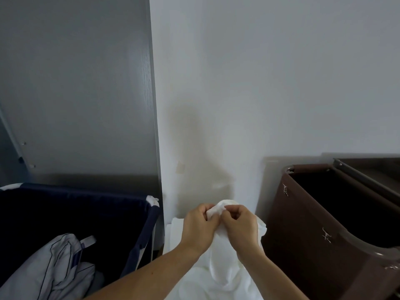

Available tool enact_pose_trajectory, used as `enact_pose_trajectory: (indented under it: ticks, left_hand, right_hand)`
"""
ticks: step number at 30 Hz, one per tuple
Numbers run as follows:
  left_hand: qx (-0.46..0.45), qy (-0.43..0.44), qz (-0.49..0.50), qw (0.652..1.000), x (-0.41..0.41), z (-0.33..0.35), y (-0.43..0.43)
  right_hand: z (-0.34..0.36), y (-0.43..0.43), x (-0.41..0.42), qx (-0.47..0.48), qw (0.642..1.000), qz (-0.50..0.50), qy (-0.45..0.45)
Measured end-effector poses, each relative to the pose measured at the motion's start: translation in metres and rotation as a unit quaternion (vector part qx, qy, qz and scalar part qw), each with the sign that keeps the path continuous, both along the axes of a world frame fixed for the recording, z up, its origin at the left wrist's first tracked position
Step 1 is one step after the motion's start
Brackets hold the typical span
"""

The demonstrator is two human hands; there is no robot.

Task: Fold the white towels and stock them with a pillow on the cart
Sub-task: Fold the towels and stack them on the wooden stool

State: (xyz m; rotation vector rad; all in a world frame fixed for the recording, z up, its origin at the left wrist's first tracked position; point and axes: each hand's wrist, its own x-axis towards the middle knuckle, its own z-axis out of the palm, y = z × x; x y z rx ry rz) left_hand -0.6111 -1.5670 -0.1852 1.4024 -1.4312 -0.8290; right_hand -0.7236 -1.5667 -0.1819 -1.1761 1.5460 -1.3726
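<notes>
Both hands, left hand (200,224) and right hand (240,226), pinch one white towel (223,267) edge; best slide them apart to find corners

White towel (225,263): thin, crumpled, unfolded, bunched at top w/ rest hanging down at 6 o'clock. Top edge pinched by left hand (200,227) and right hand (241,227), close together.
</notes>
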Motion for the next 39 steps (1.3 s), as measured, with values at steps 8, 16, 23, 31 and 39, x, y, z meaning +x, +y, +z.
enact_pose_trajectory:
  ticks: [8,16,23,31,39]
  left_hand:
    - [0.014,0.041,0.095,0.994,0.024,0.014,-0.036]
    - [-0.017,0.158,0.025,0.987,0.025,0.084,-0.035]
    - [-0.099,-0.084,-0.034,0.991,0.006,0.048,-0.024]
    - [-0.066,-0.017,-0.104,0.992,0.014,0.040,-0.016]
    - [-0.047,0.013,-0.116,0.992,0.018,0.037,-0.012]
  right_hand:
    - [0.020,-0.006,-0.016,-0.067,0.988,-0.088,-0.108]
    - [0.052,-0.007,-0.011,-0.176,0.979,-0.090,-0.050]
    - [0.034,-0.003,0.008,-0.175,0.983,-0.014,0.055]
    - [0.030,-0.009,-0.016,-0.159,0.981,0.097,0.051]
    - [0.012,-0.014,-0.023,-0.290,0.938,0.087,0.170]
